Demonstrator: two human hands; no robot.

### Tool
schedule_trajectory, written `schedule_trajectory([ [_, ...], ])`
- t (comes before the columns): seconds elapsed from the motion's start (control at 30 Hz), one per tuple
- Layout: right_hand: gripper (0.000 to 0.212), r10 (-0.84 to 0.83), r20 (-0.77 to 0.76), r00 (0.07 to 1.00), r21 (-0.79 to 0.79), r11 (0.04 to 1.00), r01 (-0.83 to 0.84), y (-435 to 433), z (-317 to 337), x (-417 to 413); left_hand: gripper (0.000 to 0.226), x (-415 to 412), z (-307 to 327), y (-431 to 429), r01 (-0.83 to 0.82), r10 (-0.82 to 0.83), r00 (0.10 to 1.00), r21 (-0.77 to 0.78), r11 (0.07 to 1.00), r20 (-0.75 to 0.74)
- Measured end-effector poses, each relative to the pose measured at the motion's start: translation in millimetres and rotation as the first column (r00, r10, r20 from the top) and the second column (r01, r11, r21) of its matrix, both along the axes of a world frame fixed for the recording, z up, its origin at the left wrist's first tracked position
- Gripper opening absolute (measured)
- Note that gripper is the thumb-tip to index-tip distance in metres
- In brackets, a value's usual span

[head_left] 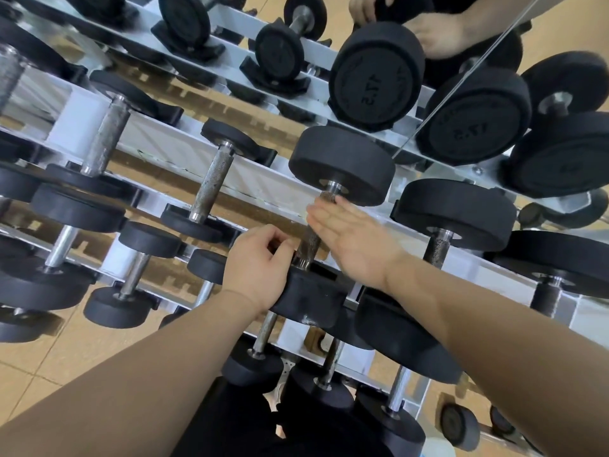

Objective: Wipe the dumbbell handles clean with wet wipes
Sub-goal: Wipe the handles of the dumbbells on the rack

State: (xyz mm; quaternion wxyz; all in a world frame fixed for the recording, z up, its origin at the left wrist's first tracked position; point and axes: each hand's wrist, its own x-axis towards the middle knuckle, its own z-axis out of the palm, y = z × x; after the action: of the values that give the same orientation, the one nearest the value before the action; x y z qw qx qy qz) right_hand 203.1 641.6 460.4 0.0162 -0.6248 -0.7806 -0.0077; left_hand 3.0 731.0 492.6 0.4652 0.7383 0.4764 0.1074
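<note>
A black round-headed dumbbell lies on the middle shelf of the rack, its knurled metal handle (310, 240) running from the near head (309, 300) up to the far head (342, 164). My left hand (258, 263) sits at the near head, fingers curled over its top rim just left of the handle. My right hand (354, 242) is flat with straight, slightly blurred fingers, laid across the right side of the handle and covering its middle. No wet wipe shows in either hand.
The grey three-tier rack (250, 179) holds several more dumbbells, with bare handles to the left (214, 179) and right (438, 247). Large 17.5 heads (375, 77) sit on the top shelf. A mirror behind reflects my hands. Tan tiled floor lies below left.
</note>
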Motion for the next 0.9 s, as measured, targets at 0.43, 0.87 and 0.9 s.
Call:
schedule_trajectory([
  [0.43,0.038,-0.16,-0.311,0.937,0.07,0.979,0.19,7.8,0.8,-19.7,0.014,-0.1,-1.2,-0.1,-0.015,0.015,1.0,-0.01,1.0,-0.002],
  [0.87,0.031,-0.255,-0.495,0.83,0.108,0.93,0.35,5.9,2.3,-29.0,0.018,-0.2,2.2,0.2,-0.003,0.003,1.0,-0.029,1.0,0.001],
  [0.9,0.029,-0.251,-0.489,0.836,0.117,0.93,0.348,2.2,3.7,-31.9,0.02,-0.5,2.7,0.4,-0.005,0.005,1.0,-0.034,0.999,0.003],
])
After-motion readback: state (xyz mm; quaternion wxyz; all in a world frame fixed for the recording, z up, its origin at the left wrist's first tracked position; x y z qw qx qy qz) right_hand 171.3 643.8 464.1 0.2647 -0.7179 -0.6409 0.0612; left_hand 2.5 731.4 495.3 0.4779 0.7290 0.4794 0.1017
